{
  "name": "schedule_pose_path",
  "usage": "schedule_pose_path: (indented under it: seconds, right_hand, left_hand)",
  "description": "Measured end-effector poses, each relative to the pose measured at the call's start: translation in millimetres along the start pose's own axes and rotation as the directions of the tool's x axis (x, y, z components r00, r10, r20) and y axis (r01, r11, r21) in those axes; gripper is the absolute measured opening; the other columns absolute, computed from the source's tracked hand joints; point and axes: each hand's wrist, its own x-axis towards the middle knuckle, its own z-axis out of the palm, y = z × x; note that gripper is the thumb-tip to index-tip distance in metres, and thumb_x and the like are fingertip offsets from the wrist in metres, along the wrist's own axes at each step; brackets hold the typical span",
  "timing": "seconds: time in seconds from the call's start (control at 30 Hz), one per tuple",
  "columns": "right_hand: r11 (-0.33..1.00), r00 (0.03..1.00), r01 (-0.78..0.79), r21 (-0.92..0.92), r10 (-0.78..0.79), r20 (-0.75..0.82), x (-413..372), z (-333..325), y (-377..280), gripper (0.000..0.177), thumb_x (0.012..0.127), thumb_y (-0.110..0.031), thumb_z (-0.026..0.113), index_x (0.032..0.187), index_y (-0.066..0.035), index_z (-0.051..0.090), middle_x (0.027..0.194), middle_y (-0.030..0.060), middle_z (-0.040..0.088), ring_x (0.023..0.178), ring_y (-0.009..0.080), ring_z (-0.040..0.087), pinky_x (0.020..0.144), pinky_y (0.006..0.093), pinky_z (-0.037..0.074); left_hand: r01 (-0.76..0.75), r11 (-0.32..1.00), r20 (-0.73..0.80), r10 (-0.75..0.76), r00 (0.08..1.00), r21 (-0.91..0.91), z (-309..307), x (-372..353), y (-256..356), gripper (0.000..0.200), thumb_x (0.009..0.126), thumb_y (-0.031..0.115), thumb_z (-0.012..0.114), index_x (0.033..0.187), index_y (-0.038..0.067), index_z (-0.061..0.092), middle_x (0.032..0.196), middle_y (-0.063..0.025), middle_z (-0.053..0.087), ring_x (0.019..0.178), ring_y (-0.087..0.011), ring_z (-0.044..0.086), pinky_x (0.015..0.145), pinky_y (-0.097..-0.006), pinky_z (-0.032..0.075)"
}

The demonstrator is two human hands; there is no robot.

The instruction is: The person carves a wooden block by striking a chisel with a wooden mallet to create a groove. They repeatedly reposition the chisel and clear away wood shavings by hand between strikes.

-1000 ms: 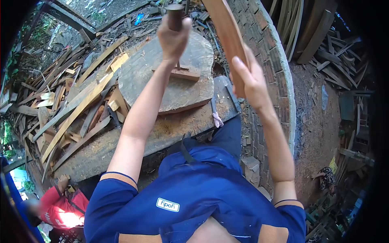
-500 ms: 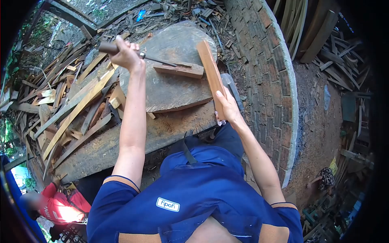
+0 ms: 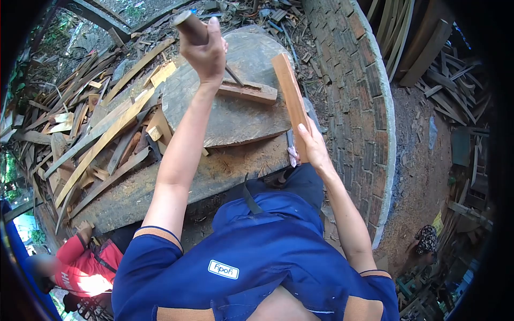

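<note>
My left hand [image 3: 208, 58] is wrapped round the thick wooden handle of a chisel [image 3: 191, 28]. Its dark blade slants down to a small wood block [image 3: 259, 94], and the tip is at a recess cut in the block's top. Under the block is a broad, round-edged wooden slab [image 3: 235, 124]. My right hand [image 3: 316, 147] grips the near end of a flat piece of wood [image 3: 290, 88], held up to the right of the block. Close to that hand, a narrow tool with a pale wrapped end [image 3: 293, 154] lies at the edge.
Offcuts and long strips of wood [image 3: 115, 136] are heaped on the left. A low brick wall [image 3: 356, 117] curves along the right side. One person in a red shirt [image 3: 88, 267] is at lower left, another person [image 3: 426, 239] at far lower right.
My left hand has swung to the right and tipped the chisel steeper, its tip still at the block. The flat piece in my right hand has shifted slightly right.
</note>
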Motion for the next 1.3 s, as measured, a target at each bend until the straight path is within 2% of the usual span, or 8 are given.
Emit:
schedule_pose_path:
  seconds: [0.27,0.33,0.47,0.53,0.6,0.67,1.1,1.3]
  right_hand:
    - [0.927,0.936,0.341,-0.156,-0.351,-0.04,-6,-13,-119,0.074,0.093,-0.045,0.049,0.151,-0.003,0.029,0.145,0.0244,0.042,0.134,0.0359,0.043,0.101,0.0523,0.046]
    - [0.789,0.793,0.574,-0.219,-0.603,-0.09,-5,-18,-164,0.065,0.098,-0.043,0.047,0.151,-0.01,0.031,0.088,0.0077,0.061,0.053,0.0086,0.053,0.044,0.024,0.048]
    - [0.715,0.706,0.699,0.02,-0.686,-0.172,-45,-1,-254,0.061,0.096,-0.027,0.056,0.151,-0.013,0.032,0.108,0.0119,0.063,0.078,0.0136,0.059,0.069,0.0296,0.05]
    - [0.432,0.545,0.742,-0.513,-0.834,0.087,-3,-14,-216,0.058,0.099,-0.042,0.049,0.151,-0.019,0.035,0.093,0.0106,0.064,0.055,0.0082,0.053,0.048,0.0223,0.047]
    - [0.657,0.804,0.57,-0.494,-0.569,0.172,2,-17,-205,0.055,0.095,-0.036,0.054,0.146,-0.017,0.043,0.119,0.0181,0.066,0.094,0.0295,0.067,0.086,0.0425,0.052]
    - [0.522,0.711,0.623,-0.583,-0.689,0.143,4,-28,-207,0.053,0.098,-0.035,0.051,0.149,-0.024,0.039,0.099,0.0103,0.064,0.057,0.0073,0.052,0.047,0.0226,0.045]
    - [0.722,0.787,0.567,-0.397,-0.617,0.001,-31,-21,-223,0.054,0.095,-0.036,0.055,0.146,-0.025,0.04,0.108,0.0232,0.068,0.083,0.0346,0.071,0.082,0.0485,0.054]
    - [0.621,0.743,0.628,-0.469,-0.658,0.123,-3,-12,-178,0.058,0.095,-0.03,0.053,0.149,-0.021,0.035,0.093,0.0143,0.066,0.059,0.0136,0.058,0.054,0.0288,0.052]
  left_hand:
    - [-0.133,0.96,0.128,0.104,0.986,0.248,15,-8,2,0.021,0.09,0.016,0.07,0.089,0.005,0.052,0.067,-0.0033,0.059,0.05,-0.0103,0.06,0.042,-0.0219,0.051]
    - [-0.344,0.837,0.205,0.281,0.938,0.426,20,-11,-8,0.023,0.088,0.019,0.073,0.09,0.006,0.055,0.07,-0.0031,0.063,0.057,-0.012,0.064,0.051,-0.0237,0.053]
    - [-0.398,0.848,0.258,0.321,0.911,0.351,40,-23,4,0.025,0.084,0.017,0.076,0.091,0.005,0.056,0.067,-0.0074,0.066,0.059,-0.0155,0.067,0.055,-0.0279,0.052]
    - [-0.38,0.861,0.255,0.305,0.918,0.338,42,-25,8,0.024,0.084,0.017,0.076,0.091,0.006,0.056,0.066,-0.0074,0.065,0.057,-0.0154,0.067,0.054,-0.0279,0.051]
    - [-0.367,0.873,0.254,0.293,0.922,0.322,42,-27,11,0.024,0.084,0.017,0.076,0.09,0.006,0.055,0.065,-0.0075,0.064,0.056,-0.0153,0.066,0.053,-0.028,0.051]
    - [-0.309,0.894,0.222,0.246,0.944,0.325,39,-26,7,0.025,0.083,0.018,0.077,0.089,0.006,0.055,0.064,-0.0073,0.063,0.054,-0.0152,0.065,0.052,-0.0281,0.05]
    - [-0.309,0.874,0.322,0.19,0.928,0.374,44,-28,2,0.029,0.078,0.013,0.074,0.101,0.004,0.059,0.072,-0.013,0.066,0.063,-0.0224,0.069,0.06,-0.0325,0.053]
    - [-0.258,0.895,0.249,0.174,0.953,0.365,45,-8,-17,0.027,0.08,0.019,0.077,0.093,0.003,0.059,0.07,-0.0139,0.065,0.064,-0.0256,0.067,0.064,-0.0346,0.053]
